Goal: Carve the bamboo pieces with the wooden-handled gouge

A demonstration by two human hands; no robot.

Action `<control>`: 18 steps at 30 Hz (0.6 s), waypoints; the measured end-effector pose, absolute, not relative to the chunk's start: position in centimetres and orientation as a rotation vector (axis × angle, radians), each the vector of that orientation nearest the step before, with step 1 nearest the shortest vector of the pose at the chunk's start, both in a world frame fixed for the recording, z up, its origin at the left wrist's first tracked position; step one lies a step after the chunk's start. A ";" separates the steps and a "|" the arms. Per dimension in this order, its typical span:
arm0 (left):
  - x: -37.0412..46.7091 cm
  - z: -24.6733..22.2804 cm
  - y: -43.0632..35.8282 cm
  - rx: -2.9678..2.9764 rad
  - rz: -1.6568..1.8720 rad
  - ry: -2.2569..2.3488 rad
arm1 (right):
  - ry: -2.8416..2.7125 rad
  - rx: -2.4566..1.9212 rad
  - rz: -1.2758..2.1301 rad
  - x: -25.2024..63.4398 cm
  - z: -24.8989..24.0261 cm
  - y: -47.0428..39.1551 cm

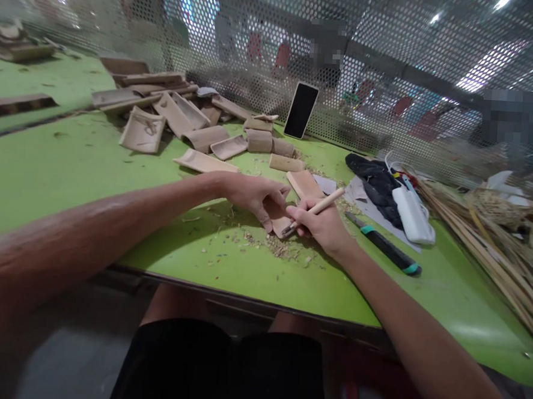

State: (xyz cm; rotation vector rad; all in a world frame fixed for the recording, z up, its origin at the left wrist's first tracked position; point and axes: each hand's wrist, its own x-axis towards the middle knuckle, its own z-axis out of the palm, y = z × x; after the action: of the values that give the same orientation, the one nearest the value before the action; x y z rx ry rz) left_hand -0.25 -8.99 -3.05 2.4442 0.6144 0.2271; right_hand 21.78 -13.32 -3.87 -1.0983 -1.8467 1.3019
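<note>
My left hand [258,198] grips a small curved piece of bamboo [281,225] near the table's front edge, its thumb and fingers on the piece's left side. In my right hand [320,222] is a carving tool [325,202] with a pale wooden handle, held like a pen. Its metal tip rests at the near end of the bamboo piece. Wood shavings [281,247] lie scattered just below the tip. Behind my right hand another pale bamboo piece [304,184] lies on the table. Part of the held piece is hidden by my fingers.
Many curved bamboo pieces [207,138] are heaped at the back left of the green table [69,175]. A phone [301,110] leans on the perforated metal screen [383,68]. To the right lie a black-and-teal knife [390,250], dark cloth [376,185], a white device [412,214] and long strips [485,237].
</note>
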 end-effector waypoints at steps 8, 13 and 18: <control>-0.2 -3.0 -9.0 2.442 0.259 0.599 | -1.914 -1.108 1.234 21.5 -4.0 -13.1; -0.2 -2.4 -9.3 2.407 0.221 0.593 | -1.965 -1.179 1.156 21.5 -3.8 -12.8; -0.2 -2.2 -9.4 2.391 0.210 0.598 | -1.970 -1.166 1.111 21.6 -3.7 -13.0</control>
State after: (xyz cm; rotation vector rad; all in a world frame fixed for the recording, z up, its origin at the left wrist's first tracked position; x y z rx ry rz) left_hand -0.24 -9.36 -2.23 2.3906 0.5978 0.2098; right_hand 21.55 -13.00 -3.74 -1.1661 -1.9704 1.1106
